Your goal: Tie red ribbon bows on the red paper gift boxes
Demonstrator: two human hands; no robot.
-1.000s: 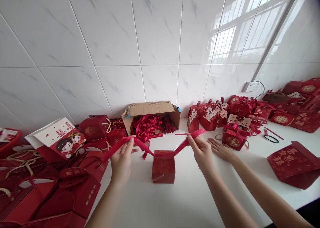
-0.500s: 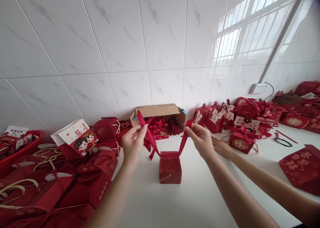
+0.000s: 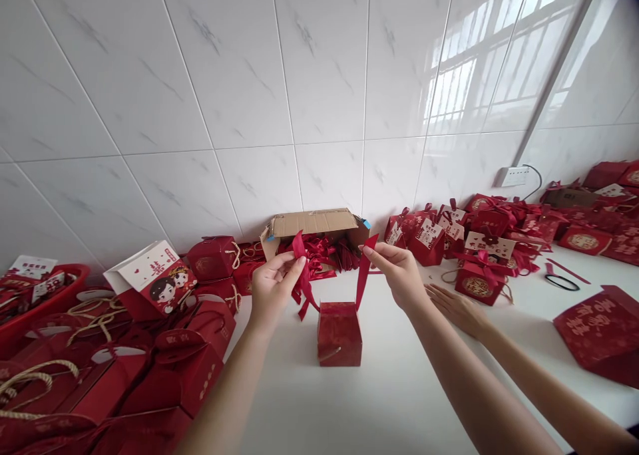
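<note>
A small red gift box stands on the white counter in front of me. A red ribbon runs under it and rises on both sides. My left hand pinches the ribbon's left end above the box. My right hand pinches the right end, held up nearly straight. Another person's hand lies flat on the counter just right of my right arm.
An open cardboard box full of red ribbons lies against the tiled wall. Red gift bags pile up on the left, with a red basket. Finished tied boxes crowd the right; a flat red bag lies far right.
Both hands have lifted the ribbon ends from spread out sideways to nearly upright above the box and brought them closer together. The other person's hand has stayed flat on the counter.
</note>
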